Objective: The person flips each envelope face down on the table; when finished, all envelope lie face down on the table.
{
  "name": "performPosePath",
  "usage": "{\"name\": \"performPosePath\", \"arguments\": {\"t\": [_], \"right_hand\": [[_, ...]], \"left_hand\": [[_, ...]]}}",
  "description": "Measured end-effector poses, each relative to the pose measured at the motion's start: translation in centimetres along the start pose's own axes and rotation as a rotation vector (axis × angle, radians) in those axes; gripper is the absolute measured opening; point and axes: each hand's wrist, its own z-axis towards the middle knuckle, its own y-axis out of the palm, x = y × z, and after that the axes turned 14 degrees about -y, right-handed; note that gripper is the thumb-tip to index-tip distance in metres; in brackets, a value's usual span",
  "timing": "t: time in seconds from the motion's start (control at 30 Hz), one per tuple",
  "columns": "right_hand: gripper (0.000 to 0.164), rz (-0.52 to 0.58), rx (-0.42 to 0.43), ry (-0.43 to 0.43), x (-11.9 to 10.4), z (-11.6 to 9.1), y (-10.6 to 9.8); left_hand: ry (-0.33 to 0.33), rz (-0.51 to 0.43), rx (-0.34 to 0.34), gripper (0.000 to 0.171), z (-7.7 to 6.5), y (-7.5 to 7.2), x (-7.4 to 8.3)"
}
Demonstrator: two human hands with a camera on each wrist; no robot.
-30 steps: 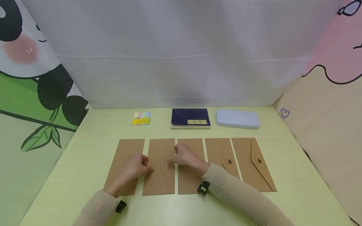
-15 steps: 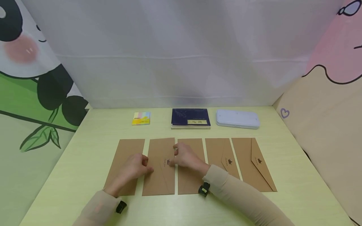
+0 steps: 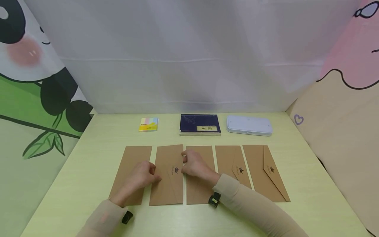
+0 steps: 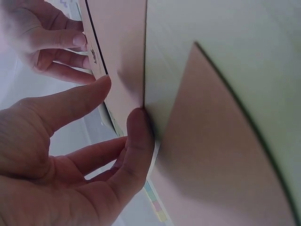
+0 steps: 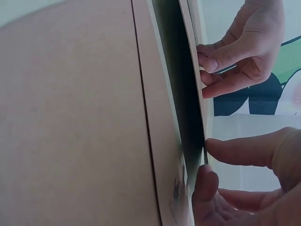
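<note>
Brown paper envelopes lie side by side in a row. Both hands are at the second envelope from the left (image 3: 165, 191). The right hand (image 3: 193, 163) pinches its right edge between thumb and index finger; the right wrist view shows that edge (image 5: 200, 94) raised, with a dark gap under it. At the left edge, the left hand (image 3: 137, 176) touches the envelope with its index fingertip, the thumb over the paper and apart from the finger. A small crown print (image 3: 176, 170) shows near the right fingers. The left forearm and hand partly cover the leftmost envelope (image 3: 137, 153).
Behind the row lie a pack of colored sticky notes (image 3: 148, 124), a dark blue notebook (image 3: 189, 123) and a pale flat case (image 3: 249, 125). The right forearm crosses over the third and fourth envelopes (image 3: 228, 154). Farthest right is an envelope with a visible flap (image 3: 253, 174).
The right fingertips have drawn back to the right edge of the second envelope, uncovering its crown print. That edge has risen slightly. The left hand has stayed in place.
</note>
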Motion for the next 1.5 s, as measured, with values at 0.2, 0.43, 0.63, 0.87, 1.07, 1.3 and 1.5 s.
{"name": "performPosePath", "arguments": {"t": [0.2,0.43,0.63,0.87,1.07,1.3,1.5], "right_hand": [[0.068,0.019,0.002,0.005,0.1,-0.1,-0.3],[0.070,0.222,0.040,-0.058,0.7,-0.3,-0.9],[0.071,0.464,0.045,-0.149,1.1,-0.4,-1.0],[0.053,0.642,-0.046,-0.137,0.9,-0.6,-0.9],[0.041,0.694,-0.183,-0.178,1.1,-0.4,-0.3],[0.050,0.635,-0.245,-0.239,1.0,-0.1,0.7],[0.055,0.660,-0.267,-0.196,0.9,0.1,1.5]], "left_hand": [[-0.012,0.000,-0.004,0.033,0.0,0.1,0.2],[-0.006,0.003,-0.016,0.035,0.0,0.1,0.2],[-0.002,-0.014,-0.031,0.035,0.3,-0.1,0.2],[0.029,-0.056,-0.033,0.056,0.6,0.0,-0.4],[0.088,-0.157,-0.082,0.057,1.0,0.1,-0.7],[0.101,-0.314,-0.172,0.055,1.4,0.3,-0.8],[0.133,-0.408,-0.184,0.048,1.2,0.4,-0.7]]}}
